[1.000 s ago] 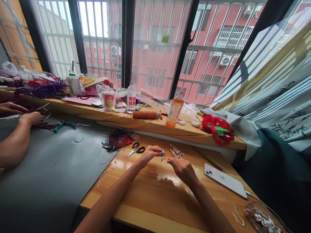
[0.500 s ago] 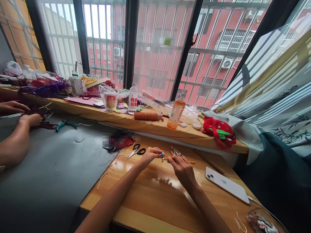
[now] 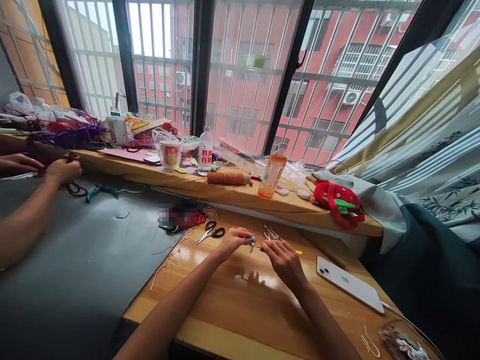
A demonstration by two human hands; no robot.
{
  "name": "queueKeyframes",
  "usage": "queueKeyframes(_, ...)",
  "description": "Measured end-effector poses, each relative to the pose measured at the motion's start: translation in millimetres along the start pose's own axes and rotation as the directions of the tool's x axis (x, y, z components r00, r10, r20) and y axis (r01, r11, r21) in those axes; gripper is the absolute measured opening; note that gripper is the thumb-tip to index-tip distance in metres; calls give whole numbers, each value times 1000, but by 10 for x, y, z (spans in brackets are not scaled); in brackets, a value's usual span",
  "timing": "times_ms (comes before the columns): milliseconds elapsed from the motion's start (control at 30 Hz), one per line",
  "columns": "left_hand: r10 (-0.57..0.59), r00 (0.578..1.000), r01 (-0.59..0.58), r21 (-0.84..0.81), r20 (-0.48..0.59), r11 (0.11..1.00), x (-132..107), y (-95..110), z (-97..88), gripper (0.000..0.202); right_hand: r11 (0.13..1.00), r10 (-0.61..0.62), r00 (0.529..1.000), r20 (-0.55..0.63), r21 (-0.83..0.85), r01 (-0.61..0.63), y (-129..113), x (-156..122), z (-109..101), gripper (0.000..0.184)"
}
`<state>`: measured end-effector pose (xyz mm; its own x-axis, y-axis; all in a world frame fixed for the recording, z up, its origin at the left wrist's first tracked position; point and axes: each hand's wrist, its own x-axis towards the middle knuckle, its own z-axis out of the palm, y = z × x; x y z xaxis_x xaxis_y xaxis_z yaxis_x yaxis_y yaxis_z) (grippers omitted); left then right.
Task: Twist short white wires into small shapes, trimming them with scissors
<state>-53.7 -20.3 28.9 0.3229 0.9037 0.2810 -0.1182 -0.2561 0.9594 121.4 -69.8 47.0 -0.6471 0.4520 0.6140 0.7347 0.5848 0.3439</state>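
My left hand (image 3: 237,241) is closed, thumb and fingertips pinching a small blue-and-white piece (image 3: 252,240), too small to make out fully. A slim yellow crochet hook (image 3: 299,252) lies in my right hand (image 3: 282,257); its back end sticks out to the right and its front reaches toward the piece. Both hands are close together just over the wooden table (image 3: 225,310). Behind my right hand is a small bundle of pale strands (image 3: 270,233). Black-handled scissors (image 3: 210,232) rest, blades apart, to the left of my left hand.
A white phone (image 3: 350,285) with a cable lies on the right. On the ledge behind stand an orange drink bottle (image 3: 273,172), a clear bottle (image 3: 205,152), a thread spool (image 3: 227,178) and a cup (image 3: 170,155). At left, another person's hands (image 3: 62,170) work near teal pliers (image 3: 102,193).
My hands have barely shifted; the hook has turned slightly in my right hand. The other person's nearer hand has moved right and up.
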Motion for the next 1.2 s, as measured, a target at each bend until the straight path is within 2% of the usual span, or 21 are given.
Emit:
queueKeyframes(267,87,993,-79,101,-80,992,15,-86,14,18,999,41,999,21,32,-42,0,-26,70,23)
queueKeyframes(367,145,985,-125,197,-90,972,16,-100,18,14,984,112,993,43,134,-117,-12,-30,86,22)
queueKeyframes(467,214,974,-185,286,-72,940,9,-80,17,10,928,209,970,129,285,-238,-25,-19,79,21)
queueKeyframes(567,270,962,-239,337,-49,911,-10,-49,22,8,806,335,901,277,412,-426,-35,9,64,23)
queueKeyframes(633,303,952,-270,367,-35,890,-26,-40,34,8,657,398,822,407,499,-565,-34,30,73,26)
queueKeyframes(733,335,942,-317,395,25,862,-47,-47,60,9,358,348,689,636,589,-725,-13,42,131,30)
queueKeyframes(800,316,948,-311,377,50,873,-48,-53,67,9,252,290,640,711,589,-768,4,38,176,32)
queueKeyframes(867,232,971,-238,288,55,927,-38,-49,54,10,237,290,641,710,596,-767,12,35,196,33)
queueKeyframes(933,84,991,-96,124,102,988,-26,-34,28,18,240,330,664,671,621,-746,7,42,182,33)
queueKeyframes(1000,-36,982,47,-52,187,998,-22,-15,6,25,288,379,700,606,641,-711,-6,58,145,33)
queueKeyframes(1100,-82,972,128,-205,221,970,-32,3,10,24,352,396,735,551,648,-676,-24,78,91,34)
queueKeyframes(1200,-87,977,133,-235,196,963,-44,6,38,24,333,361,728,583,649,-684,-21,81,68,35)
